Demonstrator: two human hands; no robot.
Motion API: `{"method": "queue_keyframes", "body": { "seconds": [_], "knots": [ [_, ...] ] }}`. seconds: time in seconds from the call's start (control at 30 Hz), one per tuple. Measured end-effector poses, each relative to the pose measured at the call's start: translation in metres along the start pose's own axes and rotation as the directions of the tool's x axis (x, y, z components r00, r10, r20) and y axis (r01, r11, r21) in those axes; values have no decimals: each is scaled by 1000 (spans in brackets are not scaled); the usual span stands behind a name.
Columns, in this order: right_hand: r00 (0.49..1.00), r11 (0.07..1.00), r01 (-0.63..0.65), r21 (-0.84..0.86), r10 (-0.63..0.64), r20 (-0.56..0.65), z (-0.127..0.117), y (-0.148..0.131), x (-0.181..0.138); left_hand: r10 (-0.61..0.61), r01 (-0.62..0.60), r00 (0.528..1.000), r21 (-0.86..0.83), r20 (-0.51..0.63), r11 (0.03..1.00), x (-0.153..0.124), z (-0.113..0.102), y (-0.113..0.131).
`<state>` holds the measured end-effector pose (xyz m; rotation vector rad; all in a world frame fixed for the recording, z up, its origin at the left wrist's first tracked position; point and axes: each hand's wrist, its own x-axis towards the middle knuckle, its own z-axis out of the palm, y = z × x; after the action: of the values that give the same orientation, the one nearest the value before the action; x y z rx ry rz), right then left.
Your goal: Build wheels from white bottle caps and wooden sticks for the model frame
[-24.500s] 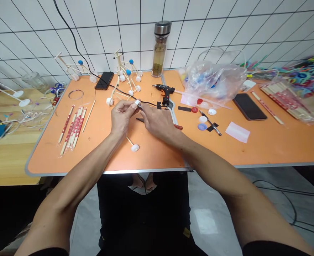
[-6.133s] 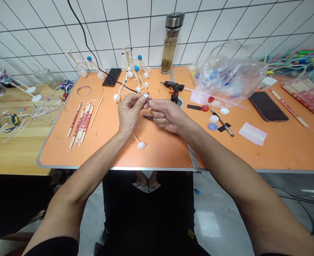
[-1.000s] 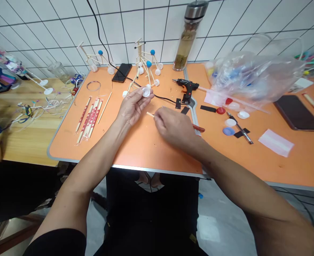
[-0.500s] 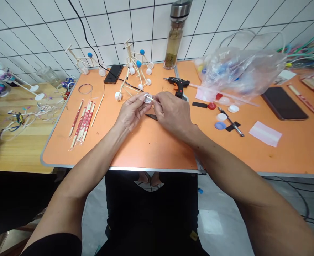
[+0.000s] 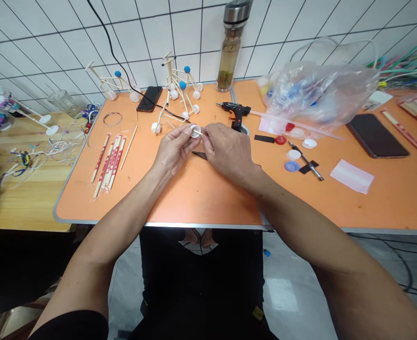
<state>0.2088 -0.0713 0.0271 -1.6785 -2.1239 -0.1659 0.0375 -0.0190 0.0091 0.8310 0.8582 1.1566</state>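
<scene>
Between thumb and fingers, my left hand (image 5: 173, 150) grips a white bottle cap (image 5: 195, 131), its hollow side facing up toward me. My right hand (image 5: 228, 146) pinches a thin pale stick (image 5: 202, 133), whose tip reaches the cap; most of the stick is hidden by the fingers. Under the hands a dark pointed blade-like tool (image 5: 199, 155) lies on the table, partly covered. Just beyond them stands a frame of wooden sticks (image 5: 176, 101) with white and blue round caps. A black and orange glue gun (image 5: 236, 113) rests beyond my right hand.
On the left lie wrapped chopsticks (image 5: 111, 163) and a phone (image 5: 149, 99). A glass tea bottle (image 5: 230, 52) stands by the wall. Rightward are loose caps (image 5: 292, 166), a craft knife (image 5: 307, 161), a plastic bag (image 5: 322, 94) and another phone (image 5: 377, 135).
The view has shifted very slightly. Both hands keep nearly the same pose, with the cap and the stick still held together.
</scene>
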Motion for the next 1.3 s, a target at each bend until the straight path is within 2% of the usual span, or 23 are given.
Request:
{"method": "queue_keyframes", "body": {
  "seconds": [0.6, 1.13, 1.3],
  "knots": [
    [1000, 999, -5, -35, 6, 22, -5, -3, 0, 12, -12, 1000, 19, -26, 1000, -2, 2, -1],
    [994, 998, -47, -46, 51, 95, -13, -8, 3, 150, -147, 988, 101, -24, 984, -9, 6, -11],
    [996, 998, -57, 27, 54, 77, -14, -11, 4, 196, -191, 980, 113, -35, 975, -11, 7, -15]
  ]
}}
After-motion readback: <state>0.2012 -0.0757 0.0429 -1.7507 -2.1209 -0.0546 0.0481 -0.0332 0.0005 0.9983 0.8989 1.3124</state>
